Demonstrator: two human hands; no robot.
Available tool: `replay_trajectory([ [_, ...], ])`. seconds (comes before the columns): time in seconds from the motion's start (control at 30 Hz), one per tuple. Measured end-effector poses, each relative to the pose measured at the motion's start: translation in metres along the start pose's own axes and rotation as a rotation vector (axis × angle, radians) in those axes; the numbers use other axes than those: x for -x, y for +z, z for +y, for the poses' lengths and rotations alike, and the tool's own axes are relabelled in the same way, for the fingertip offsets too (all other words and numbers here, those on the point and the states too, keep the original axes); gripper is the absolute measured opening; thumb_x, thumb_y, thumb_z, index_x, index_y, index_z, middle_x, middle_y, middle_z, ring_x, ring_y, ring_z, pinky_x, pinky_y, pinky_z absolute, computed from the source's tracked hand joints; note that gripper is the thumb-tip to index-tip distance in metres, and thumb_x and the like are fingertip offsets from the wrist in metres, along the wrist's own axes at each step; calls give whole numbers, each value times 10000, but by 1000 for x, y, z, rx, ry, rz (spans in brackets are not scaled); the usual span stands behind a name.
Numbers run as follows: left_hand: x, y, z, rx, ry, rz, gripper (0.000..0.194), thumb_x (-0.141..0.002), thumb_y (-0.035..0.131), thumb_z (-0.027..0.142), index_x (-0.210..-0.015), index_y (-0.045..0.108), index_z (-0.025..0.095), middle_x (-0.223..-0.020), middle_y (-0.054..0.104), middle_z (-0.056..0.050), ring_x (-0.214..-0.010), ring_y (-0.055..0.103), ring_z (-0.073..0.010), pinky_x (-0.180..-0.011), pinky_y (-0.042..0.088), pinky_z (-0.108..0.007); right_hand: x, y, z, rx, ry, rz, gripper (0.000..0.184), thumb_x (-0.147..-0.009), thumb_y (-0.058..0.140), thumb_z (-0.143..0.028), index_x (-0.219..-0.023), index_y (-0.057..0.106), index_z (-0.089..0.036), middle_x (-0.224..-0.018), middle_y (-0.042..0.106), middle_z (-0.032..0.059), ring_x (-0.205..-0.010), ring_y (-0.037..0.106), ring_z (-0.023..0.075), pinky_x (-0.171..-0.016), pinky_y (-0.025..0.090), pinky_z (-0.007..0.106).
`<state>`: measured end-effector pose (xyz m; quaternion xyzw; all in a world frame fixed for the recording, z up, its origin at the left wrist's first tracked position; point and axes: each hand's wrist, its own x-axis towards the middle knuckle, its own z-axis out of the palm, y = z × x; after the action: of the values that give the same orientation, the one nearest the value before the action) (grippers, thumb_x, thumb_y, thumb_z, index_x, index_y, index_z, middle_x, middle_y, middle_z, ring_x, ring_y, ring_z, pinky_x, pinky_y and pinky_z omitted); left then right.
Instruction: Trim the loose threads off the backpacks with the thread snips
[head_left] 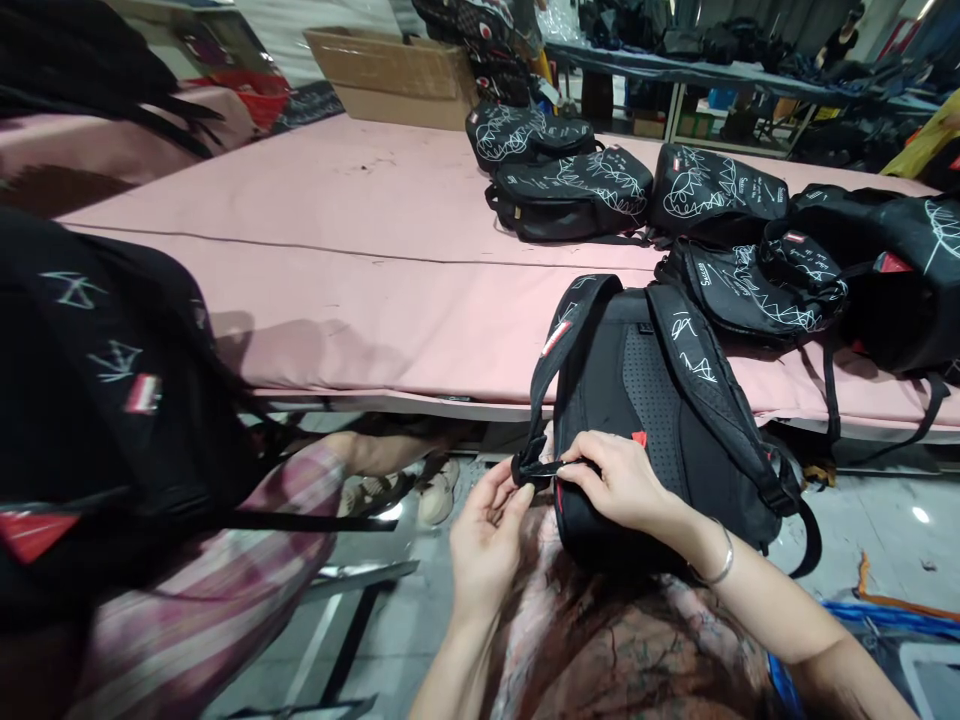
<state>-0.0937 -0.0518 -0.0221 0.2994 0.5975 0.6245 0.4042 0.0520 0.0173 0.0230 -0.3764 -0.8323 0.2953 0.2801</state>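
A wide tabletop (337, 250) is covered with pink cloth, with a seam line seen running across it. Several black backpacks (570, 190) printed with white line drawings are laid flat on its right part. A cardboard box (394, 75) is set at the far edge.

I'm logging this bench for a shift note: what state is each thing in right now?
Backpack: back panel up, leaning off the table edge onto the lap.
Strap: lower end pinched by both hands.
Left hand: fingertips on the strap buckle.
Right hand: gripping the strap end.
Other backpacks: lying on the pink table.
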Motion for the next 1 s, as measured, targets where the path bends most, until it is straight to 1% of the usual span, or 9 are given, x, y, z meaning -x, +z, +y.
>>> replay_trajectory([
  [0.17,-1,0,1,51,-21,16,452,-614,737,328,-1010,604,155,-986,676,-89,-945,617,-222,-901,459,-366,-1,2,4,-254,76,-37,137,-837,533,-210,-703,551,-186,-734,621,-25,-700,565,108,-658,385,207],
  [0.3,-2,2,1,98,-32,30,436,-606,742,313,-993,605,163,-950,681,-73,-908,625,-197,-857,481,-319,-1,10,7,-550,196,-11,116,-842,513,-279,-827,572,-180,-746,618,-23,-699,575,106,-658,421,208],
  [0.4,0,5,4,83,10,8,414,-641,720,305,-1009,584,173,-949,670,-63,-903,623,-182,-835,490,-295,-3,19,3,-436,221,58,157,-776,610,-297,-889,622,-189,-759,613,-15,-693,566,115,-630,414,210],
  [0.5,5,11,7,12,92,14,377,-674,688,293,-1012,566,182,-930,655,-53,-875,623,-172,-805,500,-283,-4,27,-4,-261,224,159,129,-744,656,-278,-851,682,-210,-724,606,-9,-679,563,120,-614,401,212],
  [0.6,9,16,6,-111,226,93,332,-695,652,272,-1003,562,185,-920,636,-45,-841,617,-158,-787,500,-274,-4,31,-8,-241,207,209,103,-759,623,-217,-826,701,-221,-716,617,-5,-677,576,118,-611,410,205],
  [0.73,13,20,3,-256,337,167,278,-702,621,259,-967,579,184,-912,633,-47,-819,614,-158,-779,499,-280,-4,26,-8,-256,121,188,188,-742,550,-98,-761,695,-218,-719,627,-7,-688,580,114,-622,411,199],
  [0.8,15,22,4,-258,326,135,289,-701,621,265,-975,578,183,-918,643,-52,-822,620,-166,-769,504,-286,-5,23,-8,-270,111,162,144,-738,562,-124,-720,680,-205,-693,611,-5,-669,566,117,-611,401,206],
  [0.9,15,24,8,-173,239,54,327,-699,636,286,-999,563,180,-923,656,-59,-827,630,-173,-742,515,-281,-7,25,-8,-360,195,171,79,-730,590,-197,-665,633,-187,-663,575,-5,-651,529,120,-597,385,218],
  [1.0,9,20,9,-88,143,41,322,-684,662,305,-966,575,176,-896,667,-52,-820,634,-168,-743,515,-271,-7,31,-11,-711,354,186,163,-714,602,-318,-643,555,-180,-579,486,-33,-544,448,98,-529,367,216],
])
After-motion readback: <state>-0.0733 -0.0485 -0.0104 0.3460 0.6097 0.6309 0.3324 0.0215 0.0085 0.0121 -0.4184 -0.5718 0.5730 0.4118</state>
